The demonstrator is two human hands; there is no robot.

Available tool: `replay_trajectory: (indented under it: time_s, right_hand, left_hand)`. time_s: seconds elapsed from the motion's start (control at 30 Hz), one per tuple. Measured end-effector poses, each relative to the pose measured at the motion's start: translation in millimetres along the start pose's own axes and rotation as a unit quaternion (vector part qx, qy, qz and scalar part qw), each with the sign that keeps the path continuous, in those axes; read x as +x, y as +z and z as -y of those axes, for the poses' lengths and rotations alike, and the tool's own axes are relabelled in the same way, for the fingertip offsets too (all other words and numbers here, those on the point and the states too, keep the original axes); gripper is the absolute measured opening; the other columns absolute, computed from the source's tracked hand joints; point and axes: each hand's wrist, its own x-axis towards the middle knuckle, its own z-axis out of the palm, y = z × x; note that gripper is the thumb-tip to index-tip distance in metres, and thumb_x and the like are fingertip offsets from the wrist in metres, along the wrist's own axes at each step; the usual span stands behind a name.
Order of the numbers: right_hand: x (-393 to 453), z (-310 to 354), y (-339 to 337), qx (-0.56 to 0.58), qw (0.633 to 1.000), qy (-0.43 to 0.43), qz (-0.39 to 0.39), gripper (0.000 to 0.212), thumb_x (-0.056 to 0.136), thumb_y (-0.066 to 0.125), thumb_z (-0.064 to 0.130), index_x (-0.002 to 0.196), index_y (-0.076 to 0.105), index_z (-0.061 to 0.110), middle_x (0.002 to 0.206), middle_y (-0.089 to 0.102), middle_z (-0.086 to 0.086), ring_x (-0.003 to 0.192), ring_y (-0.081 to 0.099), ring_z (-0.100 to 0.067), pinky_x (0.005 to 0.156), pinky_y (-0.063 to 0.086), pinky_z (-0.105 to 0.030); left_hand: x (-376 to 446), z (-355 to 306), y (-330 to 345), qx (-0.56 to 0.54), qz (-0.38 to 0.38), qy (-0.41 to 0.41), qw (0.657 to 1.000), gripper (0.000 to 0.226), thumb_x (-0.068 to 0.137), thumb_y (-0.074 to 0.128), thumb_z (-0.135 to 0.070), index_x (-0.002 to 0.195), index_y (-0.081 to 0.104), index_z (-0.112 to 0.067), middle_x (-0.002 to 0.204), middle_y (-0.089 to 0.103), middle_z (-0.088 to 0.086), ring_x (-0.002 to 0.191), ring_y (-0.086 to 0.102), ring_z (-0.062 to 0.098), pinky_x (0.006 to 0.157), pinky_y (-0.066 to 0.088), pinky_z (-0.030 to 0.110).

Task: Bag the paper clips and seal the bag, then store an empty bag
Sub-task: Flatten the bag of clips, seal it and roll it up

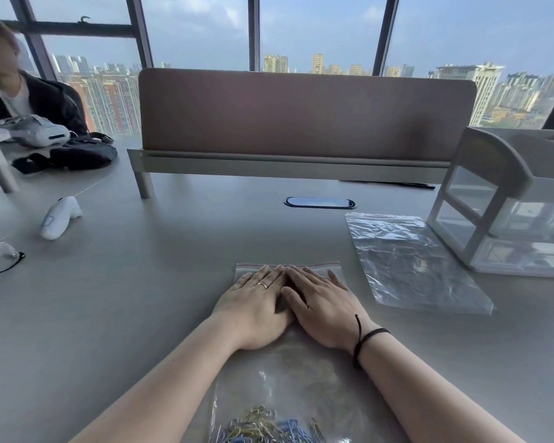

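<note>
A clear zip bag (288, 375) lies flat on the grey desk in front of me, its red-lined zip edge pointing away. Coloured paper clips (266, 426) are heaped inside its near end. My left hand (256, 302) and my right hand (323, 305) lie side by side, palms down, fingers straight, pressing the bag's far part just below the zip strip. A second, empty clear bag (413, 260) lies flat to the right, apart from my hands.
A white drawer organiser with clear fronts (509, 206) stands at the right, touching the empty bag's corner. A desk divider (304, 119) runs across the back. At left lie a white handheld device (60, 217), glasses (0, 257) and a person with a dark bag (74, 153).
</note>
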Motion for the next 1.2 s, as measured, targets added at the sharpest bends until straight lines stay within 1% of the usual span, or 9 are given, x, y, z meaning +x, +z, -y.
replay_trajectory:
  time_s: [0.2, 0.37, 0.5, 0.63, 0.77, 0.83, 0.97, 1.07, 1.2]
  right_hand:
    - [0.3, 0.7, -0.9, 0.004, 1.000, 0.006, 0.000, 0.055, 0.101, 0.022, 0.051, 0.152, 0.024, 0.032, 0.159, 0.027, 0.018, 0.148, 0.014, 0.000, 0.122, 0.001, -0.036]
    - [3.2, -1.6, 2.2, 0.014, 1.000, 0.012, -0.012, 0.053, 0.101, 0.021, 0.049, 0.151, 0.026, 0.033, 0.157, 0.032, 0.019, 0.147, 0.018, 0.001, 0.122, 0.003, -0.039]
    - [3.9, -1.7, 3.4, 0.003, 1.000, 0.007, -0.022, 0.052, 0.101, 0.020, 0.047, 0.150, 0.029, 0.033, 0.156, 0.034, 0.019, 0.146, 0.021, 0.002, 0.122, 0.005, -0.041]
    - [3.5, 0.2, 1.1, 0.005, 1.000, 0.008, -0.024, 0.050, 0.101, 0.021, 0.046, 0.148, 0.031, 0.035, 0.155, 0.036, 0.019, 0.145, 0.023, 0.001, 0.122, 0.005, -0.041]
    - [2.9, 2.2, -1.1, 0.004, 1.000, 0.008, -0.027, 0.048, 0.100, 0.022, 0.046, 0.146, 0.034, 0.036, 0.153, 0.038, 0.020, 0.144, 0.026, 0.001, 0.122, 0.004, -0.042]
    - [3.3, 2.6, -1.7, -0.003, 1.000, 0.012, -0.024, 0.049, 0.100, 0.022, 0.049, 0.145, 0.036, 0.037, 0.154, 0.038, 0.020, 0.144, 0.026, 0.001, 0.122, 0.001, -0.043]
    - [3.5, 0.9, -3.6, -0.010, 0.999, 0.027, -0.030, 0.052, 0.098, 0.019, 0.057, 0.138, 0.046, 0.039, 0.151, 0.042, 0.018, 0.142, 0.031, -0.001, 0.123, 0.001, -0.045]
    - [1.6, -4.3, -5.5, -0.024, 0.999, 0.037, -0.032, 0.058, 0.096, 0.013, 0.062, 0.136, 0.049, 0.038, 0.150, 0.045, 0.017, 0.141, 0.034, -0.002, 0.122, 0.001, -0.046]
    - [-1.4, -11.3, -9.3, -0.034, 0.997, 0.056, -0.042, 0.061, 0.097, 0.014, 0.064, 0.137, 0.051, 0.036, 0.149, 0.047, 0.016, 0.142, 0.033, -0.002, 0.122, 0.001, -0.046]
  left_hand:
    - [-0.1, -0.6, -2.4, -0.001, -0.011, -0.012, 1.000, 0.069, 0.097, 0.027, -0.057, 0.157, 0.007, -0.030, 0.166, 0.006, -0.014, 0.152, 0.001, 0.006, 0.125, 0.001, 0.035]
    - [2.0, -5.5, -2.3, -0.004, -0.055, -0.025, 0.998, 0.062, 0.098, 0.028, -0.051, 0.155, 0.018, -0.030, 0.165, 0.019, -0.011, 0.152, 0.013, 0.011, 0.124, 0.010, 0.039]
    - [3.3, -7.5, -1.1, -0.008, -0.082, -0.028, 0.996, 0.056, 0.096, 0.032, -0.047, 0.150, 0.030, -0.032, 0.159, 0.030, -0.012, 0.147, 0.022, 0.015, 0.122, 0.016, 0.037]
    - [3.5, -7.7, -1.2, -0.010, -0.082, -0.034, 0.996, 0.057, 0.095, 0.034, -0.046, 0.150, 0.031, -0.030, 0.159, 0.030, -0.011, 0.147, 0.022, 0.015, 0.122, 0.016, 0.037]
    - [4.1, -6.0, -2.5, 0.002, -0.050, -0.051, 0.997, 0.065, 0.094, 0.032, -0.049, 0.155, 0.020, -0.029, 0.165, 0.018, -0.012, 0.152, 0.012, 0.014, 0.124, 0.009, 0.041]
    - [3.4, -4.4, -3.3, 0.011, -0.052, -0.056, 0.997, 0.066, 0.095, 0.031, -0.051, 0.155, 0.019, -0.029, 0.165, 0.018, -0.012, 0.152, 0.012, 0.012, 0.124, 0.007, 0.041]
    - [-0.2, 1.9, -3.5, 0.016, -0.066, -0.078, 0.995, 0.071, 0.093, 0.028, -0.065, 0.155, 0.024, -0.030, 0.164, 0.021, -0.013, 0.152, 0.015, 0.010, 0.125, 0.006, 0.038]
    - [-4.0, 8.8, -4.9, 0.011, -0.079, -0.097, 0.992, 0.076, 0.091, 0.023, -0.074, 0.153, 0.029, -0.031, 0.162, 0.026, -0.013, 0.151, 0.017, 0.011, 0.125, 0.008, 0.037]
    - [-9.9, 21.7, -8.9, 0.001, -0.097, -0.133, 0.986, 0.075, 0.090, 0.021, -0.075, 0.148, 0.039, -0.031, 0.159, 0.034, -0.011, 0.150, 0.024, 0.016, 0.124, 0.013, 0.036]
